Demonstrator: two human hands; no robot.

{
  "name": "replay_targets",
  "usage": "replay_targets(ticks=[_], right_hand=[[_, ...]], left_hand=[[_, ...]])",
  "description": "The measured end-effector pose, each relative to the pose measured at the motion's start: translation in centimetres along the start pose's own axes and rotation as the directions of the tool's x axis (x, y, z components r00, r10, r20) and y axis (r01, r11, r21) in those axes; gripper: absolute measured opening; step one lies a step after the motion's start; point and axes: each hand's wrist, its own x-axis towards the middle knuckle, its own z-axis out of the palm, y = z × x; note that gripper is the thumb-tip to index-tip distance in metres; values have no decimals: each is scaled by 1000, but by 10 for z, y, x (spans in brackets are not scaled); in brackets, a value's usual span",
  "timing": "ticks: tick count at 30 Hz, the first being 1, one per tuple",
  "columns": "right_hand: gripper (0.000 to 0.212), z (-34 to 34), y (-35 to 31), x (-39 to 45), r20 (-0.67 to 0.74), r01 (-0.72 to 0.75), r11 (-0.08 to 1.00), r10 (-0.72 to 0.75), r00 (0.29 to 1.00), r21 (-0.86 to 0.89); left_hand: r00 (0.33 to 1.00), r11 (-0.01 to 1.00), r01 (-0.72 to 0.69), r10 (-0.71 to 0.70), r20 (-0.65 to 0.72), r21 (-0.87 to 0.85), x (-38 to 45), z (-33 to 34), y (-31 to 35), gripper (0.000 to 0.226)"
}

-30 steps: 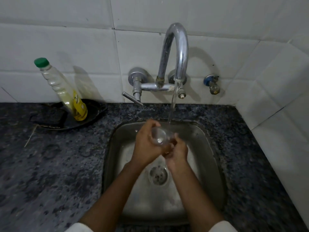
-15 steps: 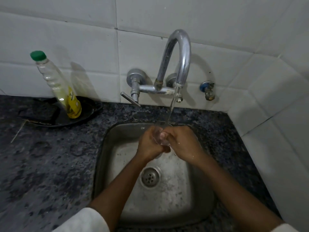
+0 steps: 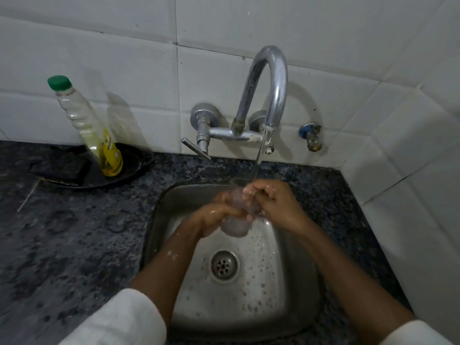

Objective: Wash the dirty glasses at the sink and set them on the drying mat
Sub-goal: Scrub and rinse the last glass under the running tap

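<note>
A clear drinking glass (image 3: 235,224) is held upright over the steel sink (image 3: 293,277), its mouth under the stream from the chrome tap (image 3: 270,90). My left hand (image 3: 214,216) grips the glass around its lower half from the left. My right hand (image 3: 272,202) holds the upper part, fingers curled over the rim where the water lands. Both hands are wet. No drying mat is in view.
A dish soap bottle (image 3: 99,138) with a green cap leans in a black pan (image 3: 132,168) on the dark granite counter (image 3: 69,232) at the left. White tiled walls close in behind and at the right. A small blue valve (image 3: 311,135) sticks out right of the tap.
The glass has turned more upright and now shows below my hands. My right hand has shifted to its rim. The camera has tilted, so the sink sits lower in view.
</note>
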Motion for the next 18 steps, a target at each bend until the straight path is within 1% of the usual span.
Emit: replay_targets(ticks=[1,2,3,4,5,6,7,8,9,10,11,12,13,14,15,16,17,18], right_hand=[[23,-1,1,0,31,0,1000,1,1000,-8],[21,0,2,3,30,-2,998,4,1000,-66],[22,2,4,6,11,-2,990,4,1000,-141],[24,6,4,9,-23,-21,977,17,1000,-211],[26,10,2,12,-58,-59,969,47,997,-239],[28,12,1,13,-83,-92,970,75,994,-225],[29,13,0,14,-101,-100,977,82,991,-189],[29,12,-2,14,-108,-91,986,76,991,-138],[28,9,-2,14,-105,-67,993,57,993,-92],[27,6,-3,12,-94,-32,998,26,995,-58],[26,4,-4,11,-73,4,999,-7,997,-40],[25,3,-5,9,-43,38,998,-40,998,-42],[25,4,-4,7,-16,58,995,-60,998,-82],[25,7,-3,7,-2,50,989,-50,999,-140],[25,9,-3,7,-10,9,980,-11,1000,-198],[24,11,-3,7,-32,-49,969,43,999,-243],[23,13,-2,8,-62,-108,958,95,994,-266],[23,13,-1,6,-83,-144,955,127,988,-260]], left_hand=[[996,996,53,-48,76,-65,-2,-4,-1,49],[996,997,72,-72,45,-11,-1,-3,-3,42],[993,987,87,-75,-89,137,2,3,-4,39],[960,935,141,-49,-277,325,6,11,-4,42],[902,852,220,7,-432,474,8,19,-2,49],[846,794,282,59,-530,539,8,27,0,56],[823,760,281,123,-555,586,9,31,-2,61],[845,774,241,129,-518,586,9,29,-2,60],[889,861,135,112,-443,490,7,21,-1,55],[950,949,67,34,-311,309,4,13,3,50],[992,998,30,-22,-124,64,-2,6,5,46],[999,994,44,-43,10,-97,-5,-1,3,42],[998,992,61,-57,38,-108,-4,-3,-2,36],[996,997,77,-77,-37,5,-1,1,-6,30],[973,972,128,-85,-213,198,3,6,-8,29],[920,901,209,-49,-390,379,5,14,-7,38],[863,812,285,14,-506,509,5,21,-7,50],[834,740,310,90,-545,596,4,27,-6,61]])
